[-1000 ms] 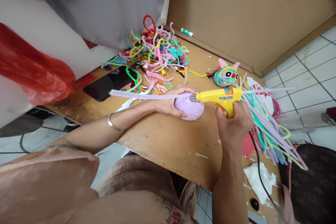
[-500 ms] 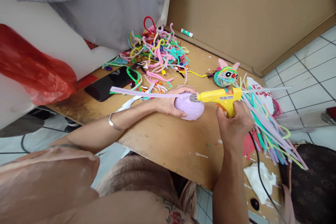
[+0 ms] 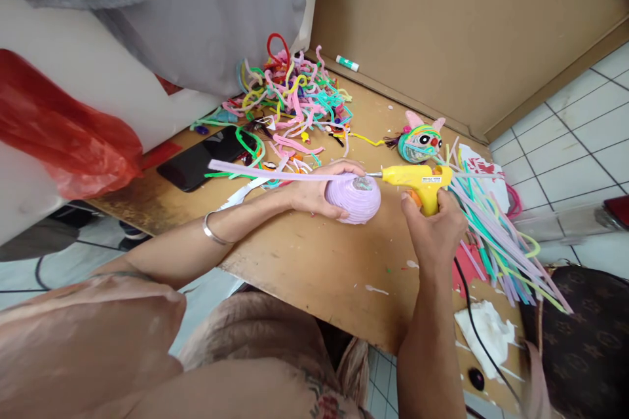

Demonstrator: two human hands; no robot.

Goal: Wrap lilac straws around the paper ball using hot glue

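My left hand [image 3: 319, 191] is wrapped round a rounded form covered in lilac pipe cleaner [image 3: 354, 204]. A bare greyish patch shows at its top. One loose lilac pipe cleaner end [image 3: 260, 171] sticks out to the left over my wrist. In my right hand [image 3: 435, 222] is a yellow hot glue gun [image 3: 415, 180], a finger at its orange trigger. Its metal nozzle points left, close to the top edge of the form; whether it touches, I cannot tell. A clear glue stick juts from the gun's back end.
Cut pipe cleaner scraps [image 3: 299, 95] are heaped at the back beside a black phone [image 3: 196, 160]. A finished animal figure [image 3: 419, 143] stands behind the gun. Long pipe cleaners [image 3: 501, 236], a white tissue [image 3: 486, 327] and the gun's black cord [image 3: 466, 301] lie right, near a brown bag [image 3: 580, 340].
The glue gun's nozzle has moved from over the top of the lilac form to its back edge, uncovering the greyish patch. My left hand has barely moved.
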